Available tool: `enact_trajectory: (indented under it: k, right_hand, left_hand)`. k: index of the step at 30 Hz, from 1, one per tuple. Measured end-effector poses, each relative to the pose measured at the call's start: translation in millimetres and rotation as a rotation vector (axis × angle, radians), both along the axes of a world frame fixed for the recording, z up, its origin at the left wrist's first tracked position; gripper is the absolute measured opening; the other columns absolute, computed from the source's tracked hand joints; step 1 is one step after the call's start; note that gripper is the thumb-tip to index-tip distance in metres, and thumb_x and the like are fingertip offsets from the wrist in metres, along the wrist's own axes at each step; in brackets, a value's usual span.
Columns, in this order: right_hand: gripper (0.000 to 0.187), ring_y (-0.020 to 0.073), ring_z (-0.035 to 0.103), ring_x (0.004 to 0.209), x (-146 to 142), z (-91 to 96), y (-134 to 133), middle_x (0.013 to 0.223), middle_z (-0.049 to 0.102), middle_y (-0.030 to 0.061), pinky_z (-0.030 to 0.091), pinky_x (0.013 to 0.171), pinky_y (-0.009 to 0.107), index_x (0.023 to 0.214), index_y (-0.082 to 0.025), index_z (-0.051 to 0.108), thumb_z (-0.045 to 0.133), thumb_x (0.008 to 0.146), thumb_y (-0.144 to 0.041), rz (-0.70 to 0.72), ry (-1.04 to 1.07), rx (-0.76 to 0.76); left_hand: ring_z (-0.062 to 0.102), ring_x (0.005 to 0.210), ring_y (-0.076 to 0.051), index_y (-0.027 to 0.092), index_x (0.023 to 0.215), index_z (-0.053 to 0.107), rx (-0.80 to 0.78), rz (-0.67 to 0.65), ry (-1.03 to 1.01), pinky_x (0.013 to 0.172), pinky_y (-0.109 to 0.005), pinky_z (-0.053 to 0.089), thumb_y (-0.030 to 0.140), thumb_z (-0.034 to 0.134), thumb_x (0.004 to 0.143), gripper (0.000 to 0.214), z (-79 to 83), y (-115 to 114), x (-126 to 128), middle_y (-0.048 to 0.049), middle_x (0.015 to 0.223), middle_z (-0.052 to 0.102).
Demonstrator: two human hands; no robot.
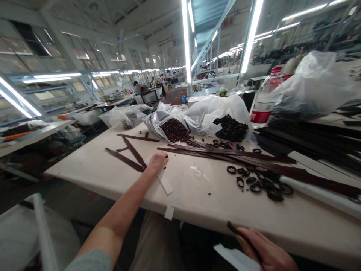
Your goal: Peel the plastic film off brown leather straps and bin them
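Note:
My left hand (158,162) is closed low over the table, its fingertips bunched around something small and dark that I cannot make out. A white paper strip (165,184) lies just below that hand, and brown leather-like strips (132,150) lie to its left. At the table's front edge, my right hand (263,246) is shut on a narrow brown strip (232,228), whose end sticks out past the fingers. Beside the right palm hangs a white paper piece (234,258); its hold is partly hidden.
Plastic bags hold small dark brown pieces (175,130) and black loops (232,128). Long brown strips (225,152) cross the table near loose black rings (255,187). A red-capped bottle (263,103) stands at the back right by black strips (310,146).

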State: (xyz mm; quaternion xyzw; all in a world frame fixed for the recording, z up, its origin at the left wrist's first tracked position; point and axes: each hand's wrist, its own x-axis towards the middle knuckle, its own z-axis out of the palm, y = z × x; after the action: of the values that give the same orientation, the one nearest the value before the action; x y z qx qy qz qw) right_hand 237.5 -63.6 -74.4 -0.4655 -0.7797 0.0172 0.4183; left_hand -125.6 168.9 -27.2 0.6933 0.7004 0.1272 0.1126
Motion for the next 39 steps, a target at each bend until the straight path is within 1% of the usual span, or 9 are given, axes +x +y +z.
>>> enact_trajectory:
  k: [5, 8, 12, 16, 19, 25, 28, 33, 39]
  right_hand:
    - [0.021, 0.0210, 0.075, 0.075, -9.2, 9.3, 0.7, 0.088, 0.077, 0.0031, 0.061, 0.065, 0.026, 0.102, -0.023, 0.071, 0.053, 0.097, -0.032, -0.017, 0.045, -0.034]
    - [0.023, 0.0210, 0.074, 0.076, -11.3, 22.5, -0.4, 0.087, 0.076, 0.0046, 0.058, 0.067, 0.028, 0.100, -0.022, 0.071, 0.050, 0.098, -0.030, -0.042, 0.075, -0.093]
    - [0.024, 0.0195, 0.070, 0.069, -16.0, 46.9, 1.3, 0.080, 0.073, 0.0052, 0.052, 0.063, 0.028, 0.094, -0.019, 0.070, 0.048, 0.099, -0.028, -0.035, 0.126, -0.155]
    - [0.021, 0.0174, 0.065, 0.067, -28.7, 68.7, 7.9, 0.075, 0.068, 0.0031, 0.046, 0.062, 0.027, 0.090, -0.019, 0.069, 0.050, 0.098, -0.026, 0.021, 0.188, -0.255]
    - [0.019, 0.0165, 0.063, 0.070, -40.6, 78.8, 13.5, 0.076, 0.067, 0.0033, 0.045, 0.064, 0.025, 0.091, -0.019, 0.068, 0.051, 0.098, -0.025, 0.086, 0.230, -0.270]
    - [0.022, 0.0155, 0.060, 0.068, -53.8, 83.9, 17.9, 0.074, 0.064, 0.0022, 0.043, 0.064, 0.025, 0.085, -0.019, 0.066, 0.051, 0.098, -0.026, 0.151, 0.247, -0.267]
    - [0.022, 0.0155, 0.061, 0.070, -53.1, 82.2, 16.2, 0.075, 0.065, 0.0028, 0.043, 0.065, 0.025, 0.085, -0.018, 0.067, 0.051, 0.098, -0.025, 0.164, 0.255, -0.281]
    - [0.023, 0.0164, 0.060, 0.068, -52.1, 75.8, 12.8, 0.075, 0.066, 0.0040, 0.044, 0.063, 0.026, 0.087, -0.017, 0.067, 0.048, 0.098, -0.024, 0.172, 0.222, -0.271]
    - [0.022, 0.0171, 0.064, 0.077, -53.3, 68.8, 10.1, 0.082, 0.069, 0.0045, 0.044, 0.068, 0.025, 0.092, -0.018, 0.065, 0.049, 0.100, -0.029, 0.156, 0.172, -0.340]
  left_hand:
    - [0.064, 0.095, -0.021, 0.015, 0.092, 0.068, 0.043, 0.046, -0.279, 0.088, -0.040, 0.051, 0.032, 0.068, 0.087, 0.019, 11.5, 1.7, 8.1, -0.0077, 0.099, 0.070]
    - [0.065, 0.080, -0.019, 0.015, 0.091, 0.071, 0.040, 0.016, -0.555, 0.077, -0.032, 0.052, 0.038, 0.073, 0.077, 0.027, 18.0, -16.2, 26.1, -0.0070, 0.084, 0.072]
    - [0.065, 0.071, -0.015, 0.014, 0.106, 0.071, -0.057, -0.067, -0.902, 0.068, -0.027, 0.053, 0.054, 0.069, 0.073, 0.052, 19.4, -70.5, 62.6, -0.0088, 0.087, 0.072]
    - [0.062, 0.065, -0.011, 0.015, 0.090, 0.074, -0.222, -0.006, -1.419, 0.058, -0.020, 0.050, 0.047, 0.084, 0.063, 0.043, 17.4, -130.5, 100.6, -0.0056, 0.078, 0.069]
    - [0.055, 0.055, -0.005, 0.015, 0.077, 0.073, -0.305, 0.059, -1.725, 0.050, -0.014, 0.045, 0.036, 0.091, 0.057, 0.034, 17.6, -158.7, 122.2, -0.0004, 0.067, 0.064]
    - [0.058, 0.056, -0.006, 0.018, 0.076, 0.075, -0.303, 0.095, -1.730, 0.054, -0.015, 0.050, 0.036, 0.093, 0.053, 0.034, 23.7, -179.8, 138.6, 0.0003, 0.070, 0.069]
    - [0.056, 0.054, -0.006, 0.020, 0.078, 0.077, -0.310, 0.028, -1.694, 0.053, -0.014, 0.048, 0.033, 0.093, 0.054, 0.032, 24.9, -184.9, 136.9, 0.0014, 0.067, 0.069]
    - [0.061, 0.064, -0.009, 0.021, 0.082, 0.079, -0.386, -0.108, -1.514, 0.062, -0.017, 0.050, 0.020, 0.090, 0.058, 0.026, 22.5, -190.0, 133.4, -0.0003, 0.074, 0.073]
    - [0.054, 0.056, -0.009, 0.018, 0.074, 0.078, -0.336, -0.009, -1.480, 0.055, -0.019, 0.045, 0.027, 0.088, 0.058, 0.020, 25.3, -191.6, 132.9, -0.0006, 0.065, 0.070]
